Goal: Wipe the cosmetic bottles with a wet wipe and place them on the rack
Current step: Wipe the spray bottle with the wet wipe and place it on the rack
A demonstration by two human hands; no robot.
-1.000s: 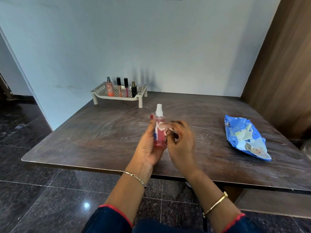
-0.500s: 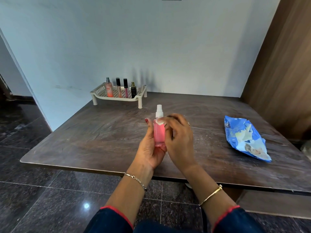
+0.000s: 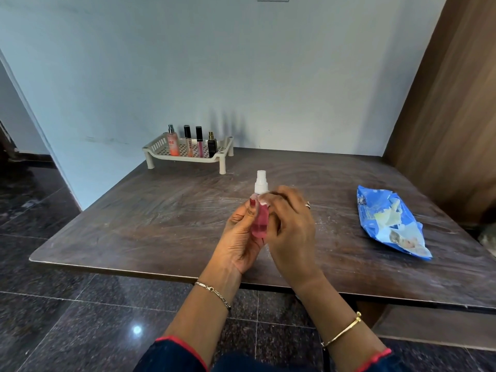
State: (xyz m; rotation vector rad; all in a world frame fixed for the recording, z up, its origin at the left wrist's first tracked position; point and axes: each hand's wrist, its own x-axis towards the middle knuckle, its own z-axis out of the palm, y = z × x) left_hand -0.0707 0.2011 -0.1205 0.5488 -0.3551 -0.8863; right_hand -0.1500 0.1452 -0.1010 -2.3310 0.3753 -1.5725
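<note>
pink spray bottle [image 3: 259, 218] upright over near worktop [image 3: 161, 210] | your left hand [image 3: 241, 237] fingers wrap its body | right hand [image 3: 291, 232] pinches wet wipe [image 3: 264, 201] at shoulder | likely light, rigid, wet-slick: grip mid-body, not cap

We hold a pink spray bottle [image 3: 259, 221] upright above the near middle of the dark wooden table [image 3: 161, 210]. Our left hand [image 3: 239, 240] wraps around its body from the left, thumb near the neck, and its white spray top stands clear above our fingers. Our right hand [image 3: 291, 232] curls against the bottle's right side, pressing a wet wipe [image 3: 264, 201] to its shoulder; only a small white bit shows. At the far left of the table, a cream rack [image 3: 185, 159] carries four small bottles [image 3: 199, 146] standing in a row. A blue pack of wipes [image 3: 389, 224] lies to our right.
</note>
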